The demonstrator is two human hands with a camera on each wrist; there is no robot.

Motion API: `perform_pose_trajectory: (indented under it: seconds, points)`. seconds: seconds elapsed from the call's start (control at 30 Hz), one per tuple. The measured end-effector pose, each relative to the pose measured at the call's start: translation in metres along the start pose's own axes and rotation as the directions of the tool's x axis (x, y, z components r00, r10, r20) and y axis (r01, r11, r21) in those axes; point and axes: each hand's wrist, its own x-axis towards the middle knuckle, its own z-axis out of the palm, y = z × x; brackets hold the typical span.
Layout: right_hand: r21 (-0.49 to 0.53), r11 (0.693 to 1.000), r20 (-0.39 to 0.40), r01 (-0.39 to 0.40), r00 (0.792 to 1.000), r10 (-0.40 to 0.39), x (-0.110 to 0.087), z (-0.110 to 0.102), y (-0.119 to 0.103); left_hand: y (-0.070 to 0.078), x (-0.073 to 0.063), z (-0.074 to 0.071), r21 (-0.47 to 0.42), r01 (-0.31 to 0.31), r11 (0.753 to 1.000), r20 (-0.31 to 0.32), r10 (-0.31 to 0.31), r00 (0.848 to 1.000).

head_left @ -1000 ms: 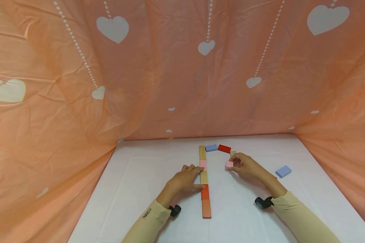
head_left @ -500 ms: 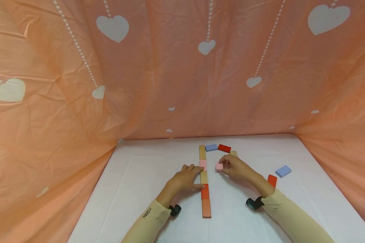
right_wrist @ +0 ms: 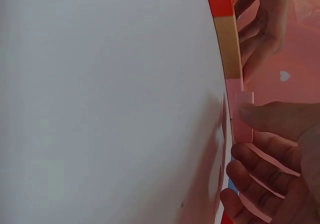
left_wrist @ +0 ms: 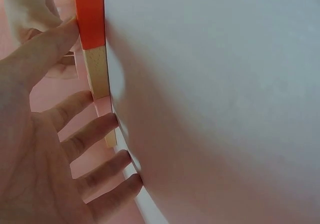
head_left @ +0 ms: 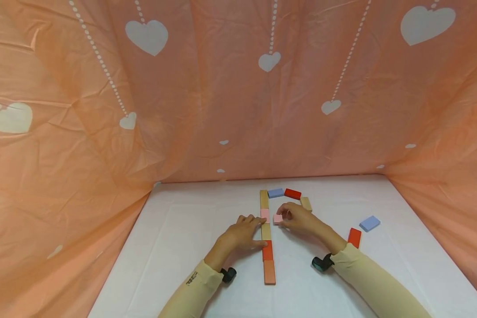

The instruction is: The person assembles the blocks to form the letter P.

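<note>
A pink block (head_left: 278, 219) is pinched between thumb and fingers of my right hand (head_left: 300, 218), just right of a straight row of blocks. From far to near, the row runs wooden block (head_left: 264, 199), pink block (head_left: 265, 215), wooden block (head_left: 266, 232), red block (head_left: 267, 251) and orange-brown block (head_left: 269, 272). My left hand (head_left: 240, 234) lies along the row's left side, fingers extended and spread. Its thumb touches the red block and its index fingertip the pink one. In the right wrist view, the held pink block (right_wrist: 244, 129) overlaps the row's pink block (right_wrist: 232, 91).
A blue block (head_left: 276, 193), a red block (head_left: 293, 194) and a wooden block (head_left: 306, 204) curve rightward from the row's far end. Another red block (head_left: 354, 237) and blue block (head_left: 369, 223) lie apart at right on the white table (head_left: 163, 229). Orange cloth (head_left: 206, 110) hangs behind.
My right hand has moved left with the pink block, from near the curve's wooden block to close beside the row. The loose red block has come into sight. My left hand stays put.
</note>
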Motion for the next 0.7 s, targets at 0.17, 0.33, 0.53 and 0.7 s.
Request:
perform_pose_trajectory:
  seconds: [0.17,0.33,0.53,0.7]
  points:
    - [-0.002,1.000,0.017,-0.025,1.000,0.025,0.0048,0.0039,-0.0032,-0.0003,-0.0010,-0.0012,-0.008,-0.008,1.000,0.001,0.008,1.000]
    - [-0.030,0.999,0.025,-0.040,0.999,0.041,0.0082,0.0069,-0.0054,0.0000,-0.0017,-0.0014,-0.004,-0.007,1.000,-0.003,0.007,1.000]
    - [-0.050,0.998,0.028,-0.043,0.999,0.045,0.0100,0.0080,-0.0057,0.0001,-0.0008,-0.0012,0.006,-0.006,1.000,-0.004,0.006,1.000]
    - [-0.046,0.998,0.027,-0.038,0.999,0.039,0.0108,0.0086,-0.0054,0.0020,-0.0025,-0.0037,0.006,-0.012,1.000,-0.008,0.012,1.000]
